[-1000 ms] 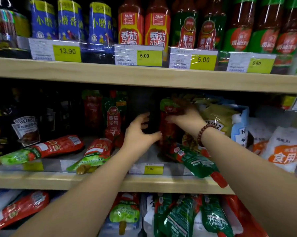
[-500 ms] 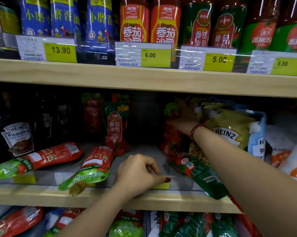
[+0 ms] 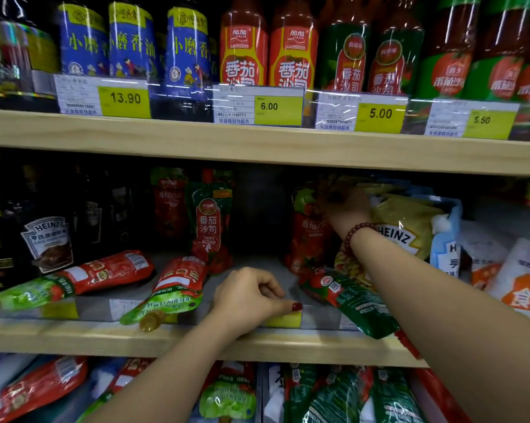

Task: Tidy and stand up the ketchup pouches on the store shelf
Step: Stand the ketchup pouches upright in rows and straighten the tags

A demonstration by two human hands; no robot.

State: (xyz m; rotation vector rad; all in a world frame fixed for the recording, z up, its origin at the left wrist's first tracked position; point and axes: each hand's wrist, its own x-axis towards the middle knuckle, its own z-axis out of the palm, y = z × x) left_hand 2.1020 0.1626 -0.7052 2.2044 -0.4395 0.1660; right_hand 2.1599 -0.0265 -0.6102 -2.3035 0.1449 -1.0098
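Note:
On the middle shelf (image 3: 74, 334) two red-and-green ketchup pouches lie flat: one at the left (image 3: 74, 279), one nearer the middle (image 3: 172, 288) with its cap over the edge. A green pouch (image 3: 352, 300) lies tilted over the front edge at the right. Two pouches stand upright at the back, a green-labelled one (image 3: 208, 221) and a red one behind it (image 3: 169, 203). My right hand (image 3: 343, 203) grips the top of an upright red pouch (image 3: 309, 239) deep in the shelf. My left hand (image 3: 251, 297) rests curled at the shelf's front, fingertips on the yellow price tag (image 3: 283, 319).
Yellow Heinz pouches (image 3: 407, 227) and white bags (image 3: 523, 288) crowd the right side. Dark Heinz bottles (image 3: 44, 239) stand at the left. Bottles with price tags (image 3: 257, 105) fill the upper shelf. More pouches (image 3: 227, 398) lie in the lower shelf.
My left hand dropped from beside the upright pouch down to the front price tag and curled. My right hand stays on the upright red pouch. The view moved closer.

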